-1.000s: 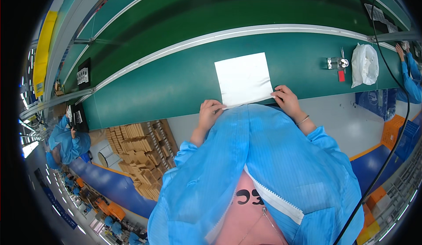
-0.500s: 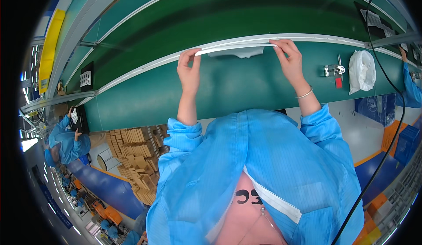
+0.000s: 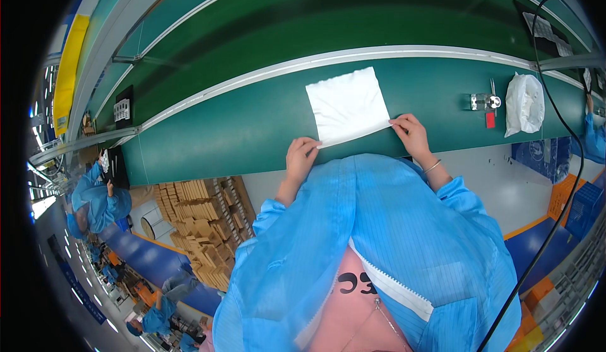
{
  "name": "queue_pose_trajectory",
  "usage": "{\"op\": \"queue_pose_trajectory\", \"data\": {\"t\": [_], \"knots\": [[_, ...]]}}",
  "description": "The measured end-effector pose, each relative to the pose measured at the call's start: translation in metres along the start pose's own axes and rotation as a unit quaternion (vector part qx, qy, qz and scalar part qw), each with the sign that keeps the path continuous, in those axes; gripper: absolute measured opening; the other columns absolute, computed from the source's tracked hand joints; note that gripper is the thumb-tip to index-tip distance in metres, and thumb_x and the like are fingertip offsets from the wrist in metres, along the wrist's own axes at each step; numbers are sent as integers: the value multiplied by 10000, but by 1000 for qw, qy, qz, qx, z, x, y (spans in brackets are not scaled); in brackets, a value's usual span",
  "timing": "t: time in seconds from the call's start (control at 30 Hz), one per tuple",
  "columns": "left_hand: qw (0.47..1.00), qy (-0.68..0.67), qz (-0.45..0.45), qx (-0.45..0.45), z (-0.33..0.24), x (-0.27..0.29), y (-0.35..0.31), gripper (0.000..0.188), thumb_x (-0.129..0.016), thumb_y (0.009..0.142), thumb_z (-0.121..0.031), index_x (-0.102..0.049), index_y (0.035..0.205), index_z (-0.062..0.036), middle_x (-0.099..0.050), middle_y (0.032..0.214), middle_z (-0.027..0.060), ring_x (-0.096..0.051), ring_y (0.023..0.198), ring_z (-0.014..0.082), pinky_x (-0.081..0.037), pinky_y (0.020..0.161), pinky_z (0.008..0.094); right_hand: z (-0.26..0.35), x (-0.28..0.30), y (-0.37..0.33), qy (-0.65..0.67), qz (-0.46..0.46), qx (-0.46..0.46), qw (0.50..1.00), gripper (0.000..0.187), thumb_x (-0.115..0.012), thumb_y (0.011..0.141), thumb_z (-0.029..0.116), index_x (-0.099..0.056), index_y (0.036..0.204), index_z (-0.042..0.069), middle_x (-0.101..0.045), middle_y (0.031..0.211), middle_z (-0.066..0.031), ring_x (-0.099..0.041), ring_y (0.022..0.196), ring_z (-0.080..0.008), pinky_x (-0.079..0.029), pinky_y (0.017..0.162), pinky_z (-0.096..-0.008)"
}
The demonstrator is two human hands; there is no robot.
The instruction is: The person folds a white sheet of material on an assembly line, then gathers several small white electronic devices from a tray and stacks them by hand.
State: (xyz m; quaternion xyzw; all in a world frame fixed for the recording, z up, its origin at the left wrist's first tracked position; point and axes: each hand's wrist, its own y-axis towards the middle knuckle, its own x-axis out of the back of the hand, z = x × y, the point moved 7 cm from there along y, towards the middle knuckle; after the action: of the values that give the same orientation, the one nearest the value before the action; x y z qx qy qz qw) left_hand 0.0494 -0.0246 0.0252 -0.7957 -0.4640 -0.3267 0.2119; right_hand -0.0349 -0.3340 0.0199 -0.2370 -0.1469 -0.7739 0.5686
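Observation:
A square white cloth (image 3: 349,104) lies spread over the green worktable (image 3: 240,125), slightly wrinkled, in front of my body. Its near left corner is pinched between the thumb and fingers of my left hand (image 3: 301,158). At the near right corner, my right hand (image 3: 410,134) pinches the edge in the same way. Between the two hands the near edge runs nearly straight, and the far edge lies on the tabletop.
On the right stand a clear glass bottle with a metal top (image 3: 484,102), a small red piece (image 3: 490,120) and a white plastic bag (image 3: 524,104). Stacked cardboard (image 3: 199,219) stands below the table at left. A black cable (image 3: 571,213) hangs at right. Co-workers are at both sides.
Both hands have come down toward my body from the table's far edge, keeping hold of the cloth's corners. The cloth, seen nearly edge-on before, now lies spread on the table.

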Motion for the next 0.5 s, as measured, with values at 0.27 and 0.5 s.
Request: {"op": "queue_pose_trajectory", "data": {"t": [0.27, 0.5], "knots": [[997, -59, -25, 37, 3, -1, -8, 102, -659, 816, -128, -697, 890, -70, -633, 902, 60, -580, 873, 244, -462, 778, 327, 5, -9, 2, 10, 39, -43, 998, 125, -606, 874, 144, -644, 922, 35, -607, 904, -62, -580, 662, -182, -474, 624, -285], [994, 22, -60, 90, 5, 1, 42, 153, -625, 854, -157, -648, 896, -12, -610, 871, 101, -575, 867, 265, -465, 781, 365, 6, -18, 39, -28, -17, -17, 999, 143, -613, 875, 133, -609, 982, 39, -589, 867, -75, -536, 617, -160, -456, 584, -304]]}}
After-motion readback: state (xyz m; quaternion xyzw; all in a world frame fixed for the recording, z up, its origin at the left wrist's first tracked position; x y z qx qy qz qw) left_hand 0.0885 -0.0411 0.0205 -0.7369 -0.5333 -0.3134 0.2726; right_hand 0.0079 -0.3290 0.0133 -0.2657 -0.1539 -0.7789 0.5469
